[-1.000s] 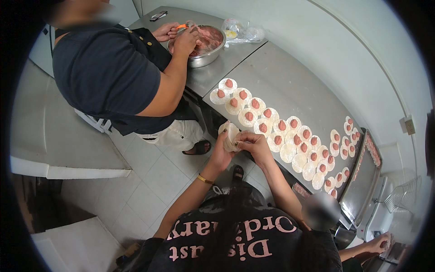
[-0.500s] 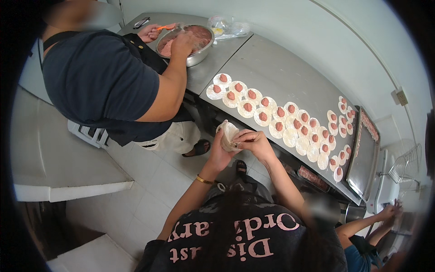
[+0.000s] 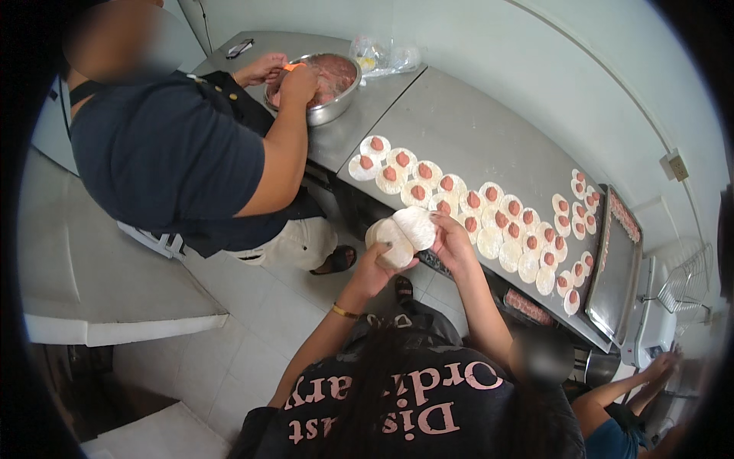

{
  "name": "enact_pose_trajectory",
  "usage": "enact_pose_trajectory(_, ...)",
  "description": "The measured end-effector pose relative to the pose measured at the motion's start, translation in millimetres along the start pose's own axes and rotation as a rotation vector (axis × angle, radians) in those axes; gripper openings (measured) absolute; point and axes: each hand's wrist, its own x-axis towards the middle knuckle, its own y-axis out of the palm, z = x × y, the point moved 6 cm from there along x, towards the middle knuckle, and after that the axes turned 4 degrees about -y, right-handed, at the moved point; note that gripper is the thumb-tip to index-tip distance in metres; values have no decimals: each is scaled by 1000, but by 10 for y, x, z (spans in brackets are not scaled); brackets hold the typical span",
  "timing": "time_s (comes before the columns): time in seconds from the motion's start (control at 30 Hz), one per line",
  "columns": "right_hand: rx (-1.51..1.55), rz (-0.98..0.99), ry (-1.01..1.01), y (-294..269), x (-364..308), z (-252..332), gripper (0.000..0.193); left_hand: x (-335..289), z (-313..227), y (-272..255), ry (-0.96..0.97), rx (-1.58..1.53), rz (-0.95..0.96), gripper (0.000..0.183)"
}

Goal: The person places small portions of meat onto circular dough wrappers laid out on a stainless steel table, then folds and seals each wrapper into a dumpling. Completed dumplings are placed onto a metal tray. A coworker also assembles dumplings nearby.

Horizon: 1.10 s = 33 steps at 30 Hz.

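My left hand (image 3: 373,277) is closed around a stack of round, pale dumpling wrappers (image 3: 391,251), held in front of the table's near edge. The fingers of my right hand (image 3: 454,243) pinch the side of a floury white wrapper (image 3: 415,228), which is fanned out from the stack and still overlaps it. Beyond my hands, overlapping wrappers lie in rows on the steel table (image 3: 474,130). Most carry a dab of pink meat filling (image 3: 419,191); several bare wrappers (image 3: 510,256) lie along the near edge.
At left, a person in dark clothes (image 3: 164,145) works with an orange-handled tool (image 3: 292,67) over a steel bowl (image 3: 330,115) of minced meat. A plastic bag (image 3: 401,57) lies behind it. A metal tray (image 3: 604,294) stands at right. Another person's hands (image 3: 664,363) show lower right.
My right hand has moved right and slightly up, spreading a wrapper out from the stack. The stack now lies flatter and faces up. The co-worker's hands have come together over the bowl.
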Motion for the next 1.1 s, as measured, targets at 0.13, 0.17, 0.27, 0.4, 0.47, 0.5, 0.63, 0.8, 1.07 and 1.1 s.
enact_pose_trajectory(0.13, 274, -134, -118, -301, 454, 431, 31, 38, -50, -109, 47, 0, -35, 63)
enact_pose_trajectory(0.17, 243, -25, -47, -321, 673, 566, 33, 30, -67, -152, 60, 13, -42, 65)
enact_pose_trajectory(0.27, -44, -176, -327, -539, 1446, 1112, 36, -67, -88, -343, 75, 35, -134, 71)
enact_pose_trajectory(0.4, -727, -500, -932, -384, 2432, 2222, 42, -319, -87, -583, 126, 24, -313, 75)
enact_pose_trajectory(0.47, -893, -586, -859, -312, 2964, 2544, 42, -494, -56, -648, 156, 49, -480, 76)
enact_pose_trajectory(0.5, -975, -616, -850, -280, 3230, 2668, 42, -587, -43, -644, 189, 27, -550, 76)
enact_pose_trajectory(0.63, -1439, -372, -531, -402, 4389, 2337, 47, -750, -28, -550, 243, 52, -714, 74)
enact_pose_trajectory(0.8, -1956, -141, -274, -956, 5032, 1701, 58, -838, 19, -529, 335, -20, -903, 71)
enact_pose_trajectory(1.07, -1891, -154, -344, -882, 5388, 1801, 56, -868, -3, -661, 375, -102, -853, 69)
enact_pose_trajectory(1.1, -1890, -172, -334, -868, 5353, 1809, 56, -867, -10, -653, 375, -102, -842, 69)
